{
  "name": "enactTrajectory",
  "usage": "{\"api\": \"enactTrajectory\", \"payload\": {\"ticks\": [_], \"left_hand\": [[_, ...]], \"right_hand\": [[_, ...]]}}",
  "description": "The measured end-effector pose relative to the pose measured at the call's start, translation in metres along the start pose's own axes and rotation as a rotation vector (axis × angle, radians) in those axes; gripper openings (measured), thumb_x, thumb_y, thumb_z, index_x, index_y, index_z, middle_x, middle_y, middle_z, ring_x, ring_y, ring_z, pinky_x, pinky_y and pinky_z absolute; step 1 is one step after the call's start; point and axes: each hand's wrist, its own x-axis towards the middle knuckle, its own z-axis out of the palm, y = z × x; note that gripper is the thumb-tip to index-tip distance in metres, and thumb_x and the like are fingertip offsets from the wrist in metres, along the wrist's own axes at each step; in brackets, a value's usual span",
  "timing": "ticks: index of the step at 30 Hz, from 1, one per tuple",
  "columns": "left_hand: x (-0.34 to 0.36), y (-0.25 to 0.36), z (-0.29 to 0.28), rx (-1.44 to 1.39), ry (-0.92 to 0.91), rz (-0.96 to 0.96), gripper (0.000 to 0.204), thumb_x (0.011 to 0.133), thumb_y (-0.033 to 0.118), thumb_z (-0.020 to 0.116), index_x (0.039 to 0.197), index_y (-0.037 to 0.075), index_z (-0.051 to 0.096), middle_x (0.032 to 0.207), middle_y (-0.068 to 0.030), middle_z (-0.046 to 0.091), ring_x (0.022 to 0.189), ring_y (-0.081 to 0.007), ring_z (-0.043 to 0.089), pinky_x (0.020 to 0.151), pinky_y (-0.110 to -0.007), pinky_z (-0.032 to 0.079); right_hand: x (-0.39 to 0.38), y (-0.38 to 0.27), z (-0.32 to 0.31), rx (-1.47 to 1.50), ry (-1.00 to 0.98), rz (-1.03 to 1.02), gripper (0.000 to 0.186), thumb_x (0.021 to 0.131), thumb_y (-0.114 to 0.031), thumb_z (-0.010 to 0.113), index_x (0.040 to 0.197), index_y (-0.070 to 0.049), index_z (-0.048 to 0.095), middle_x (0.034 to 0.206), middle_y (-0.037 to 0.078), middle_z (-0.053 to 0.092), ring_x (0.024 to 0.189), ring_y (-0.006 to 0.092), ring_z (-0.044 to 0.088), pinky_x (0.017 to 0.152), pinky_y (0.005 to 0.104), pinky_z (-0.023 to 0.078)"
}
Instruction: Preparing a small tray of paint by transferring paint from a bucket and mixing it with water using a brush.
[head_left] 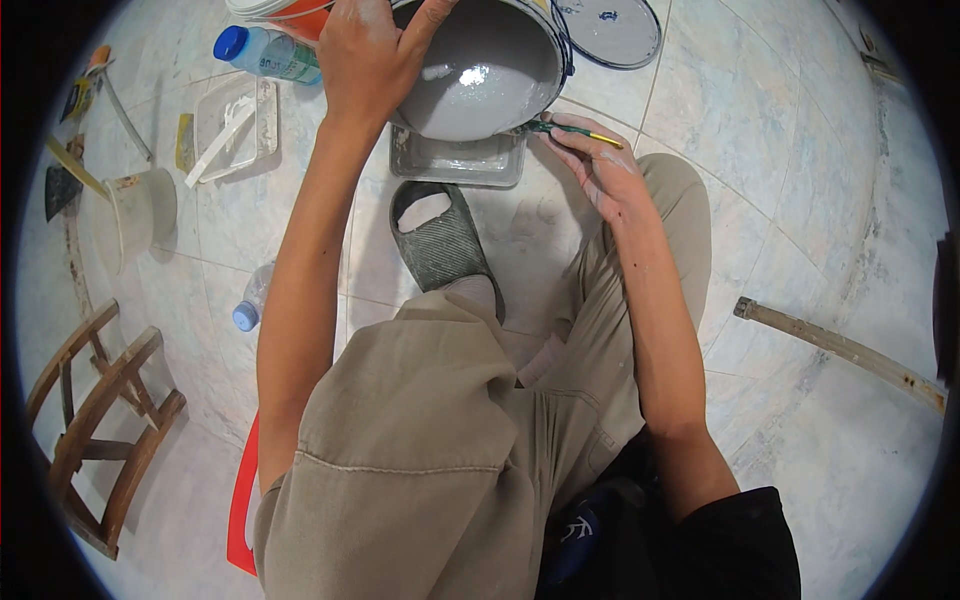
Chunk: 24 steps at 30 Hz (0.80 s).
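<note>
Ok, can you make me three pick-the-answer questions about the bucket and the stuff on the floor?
1. Where is the rectangular metal tray?
A. Right below the tilted paint bucket
B. On the wooden stool
C. On the person's lap

2. What colour is the cap of the plastic bottle at the top left?
A. Red
B. Blue
C. Yellow

3. How is the paint bucket standing?
A. Flat and upright
B. Upside down
C. Tilted, its mouth facing the camera

Answers:
1 A, the tray lies on the floor tiles just under the bucket's lower rim.
2 B, the cap is plainly blue.
3 C, the left hand grips the rim and the grey paint inside shows, while the right hand holds a thin green and yellow stick at the rim.
</note>
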Motion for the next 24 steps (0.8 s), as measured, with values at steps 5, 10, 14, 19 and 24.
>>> {"api": "enactTrajectory", "payload": {"ticks": [5,10,14,19,24], "left_hand": [[-0.0008,0.0019,-0.0020,-0.019,-0.003,-0.016,0.051,0.095,0.047,0.068,0.094,-0.001,0.051,0.079,-0.0195,0.055,0.073,-0.0348,0.057,0.067,-0.043,0.045],[-0.0042,0.0014,-0.0002,-0.007,0.021,-0.002,0.050,0.095,0.046,0.068,0.095,-0.001,0.051,0.080,-0.0199,0.055,0.074,-0.0356,0.057,0.067,-0.043,0.045],[-0.0061,0.0001,-0.0002,0.004,0.029,0.020,0.050,0.095,0.047,0.068,0.096,-0.001,0.051,0.081,-0.0206,0.055,0.075,-0.0367,0.057,0.068,-0.044,0.045],[-0.0072,0.0008,0.0000,0.004,0.023,0.012,0.051,0.095,0.047,0.068,0.096,-0.001,0.051,0.081,-0.0210,0.055,0.075,-0.0377,0.056,0.068,-0.044,0.045],[-0.0084,-0.0011,0.0003,0.015,0.035,0.028,0.052,0.095,0.048,0.068,0.096,-0.001,0.051,0.081,-0.0209,0.054,0.076,-0.0382,0.056,0.069,-0.044,0.045]], "right_hand": [[0.0033,0.0036,-0.0016,-0.015,0.011,-0.034,0.025,0.090,0.010,0.067,0.114,0.013,0.066,0.113,0.020,0.069,0.105,0.0257,0.070,0.098,0.0294,0.059],[0.0057,0.0068,-0.0025,-0.008,0.060,-0.050,0.021,0.088,0.010,0.068,0.109,0.012,0.068,0.109,0.020,0.070,0.099,0.0246,0.072,0.094,0.0292,0.061],[0.0058,0.0076,-0.0005,0.007,0.065,-0.064,0.019,0.088,0.010,0.069,0.107,0.011,0.068,0.109,0.020,0.070,0.099,0.0259,0.071,0.094,0.0298,0.061],[0.0054,0.0076,-0.0008,0.018,0.066,-0.067,0.019,0.088,0.010,0.069,0.106,0.012,0.068,0.110,0.020,0.069,0.100,0.0272,0.071,0.095,0.0312,0.061],[0.0015,0.0049,0.0032,-0.007,0.076,-0.065,0.018,0.087,0.009,0.070,0.105,0.012,0.068,0.110,0.020,0.070,0.100,0.0268,0.071,0.096,0.0321,0.061]]}}
